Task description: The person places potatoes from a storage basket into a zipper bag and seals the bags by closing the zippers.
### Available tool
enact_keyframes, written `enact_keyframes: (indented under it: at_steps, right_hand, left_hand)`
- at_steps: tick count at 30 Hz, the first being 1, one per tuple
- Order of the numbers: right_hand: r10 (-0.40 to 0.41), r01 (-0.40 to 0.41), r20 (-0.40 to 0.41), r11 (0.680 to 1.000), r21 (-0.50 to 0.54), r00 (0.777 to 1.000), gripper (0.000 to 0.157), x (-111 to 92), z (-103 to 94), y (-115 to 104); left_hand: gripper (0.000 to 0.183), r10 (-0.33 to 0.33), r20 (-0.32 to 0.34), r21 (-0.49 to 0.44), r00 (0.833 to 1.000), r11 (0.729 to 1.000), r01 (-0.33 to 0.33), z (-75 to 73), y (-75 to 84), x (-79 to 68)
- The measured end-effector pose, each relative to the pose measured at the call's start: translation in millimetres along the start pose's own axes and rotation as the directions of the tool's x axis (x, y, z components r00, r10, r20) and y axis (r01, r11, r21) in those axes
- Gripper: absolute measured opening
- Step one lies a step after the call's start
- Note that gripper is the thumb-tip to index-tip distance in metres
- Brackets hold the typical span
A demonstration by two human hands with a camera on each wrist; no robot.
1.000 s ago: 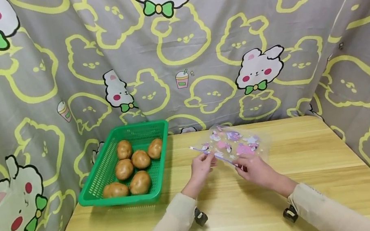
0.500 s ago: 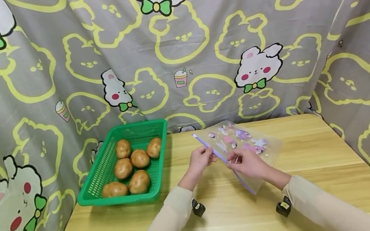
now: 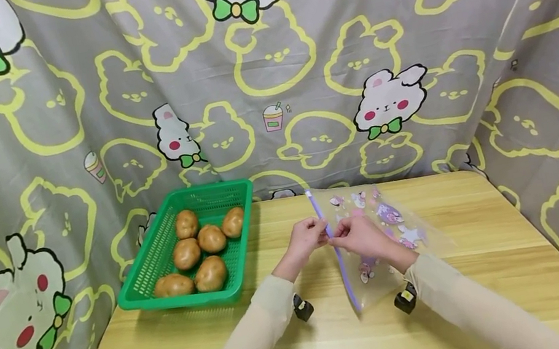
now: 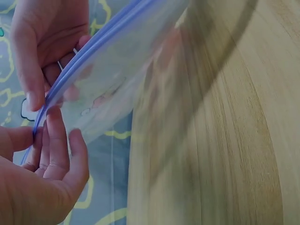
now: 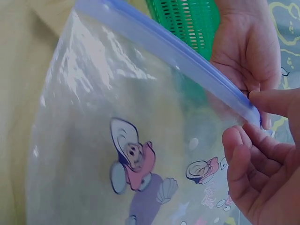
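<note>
As both of my hands are engaged, they head the list. Left hand point(image 3: 306, 239): grasping, thumb and fingers pinching the purple zip strip point(image 3: 348, 281). Right hand point(image 3: 360, 236): grasping, pinching the same strip just beside the left. Plastic bag point(image 3: 389, 214), one: clear, printed with cartoon figures in pink, purple and white; held by me over the worktop point(image 3: 499, 210), its strip edge facing left and its body spreading to the right, partly behind my right hand. Whether its underside touches the wood I cannot tell. Basket point(image 3: 242, 268), one: green plastic, perforated walls, on the worktop at the left, apart from the bag. Potatoes point(image 3: 211, 239), several: brown, lying inside the basket. Sleeves point(image 3: 253, 341), two: pale, on my forearms. Curtain point(image 3: 290, 73): grey, patterned with yellow outlines and white cartoon animals, behind the worktop.
</note>
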State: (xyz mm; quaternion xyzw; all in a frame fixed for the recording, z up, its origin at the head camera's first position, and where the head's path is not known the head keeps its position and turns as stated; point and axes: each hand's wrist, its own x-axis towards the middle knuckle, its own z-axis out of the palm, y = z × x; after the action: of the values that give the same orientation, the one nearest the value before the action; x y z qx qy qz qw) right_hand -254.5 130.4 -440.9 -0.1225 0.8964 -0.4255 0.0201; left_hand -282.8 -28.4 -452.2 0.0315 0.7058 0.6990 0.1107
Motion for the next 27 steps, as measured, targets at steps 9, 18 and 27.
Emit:
enact_keyframes:
  at_steps: [9, 18, 27]
  right_hand:
    - [-0.038, 0.038, 0.0, 0.999, 0.001, 0.999, 0.015, 6, 1.0, 0]
    - [-0.064, 0.064, 0.01, 0.998, 0.012, 0.998, 0.011, 8, -1.6, -3]
    - [-0.031, 0.031, -0.004, 0.998, 0.047, 1.0, 0.011, 12, -1.1, 0]
  left_hand:
    - [0.024, 0.016, -0.001, -0.071, 1.0, 0.997, -0.016, -0.5, -6.5, 4.9]
    - [0.017, 0.023, -0.005, -0.147, 1.0, 0.989, -0.024, 3.1, -7.7, 4.0]
    - [0.022, 0.036, -0.01, -0.164, 0.999, 0.986, -0.037, 3.8, -6.8, 5.3]
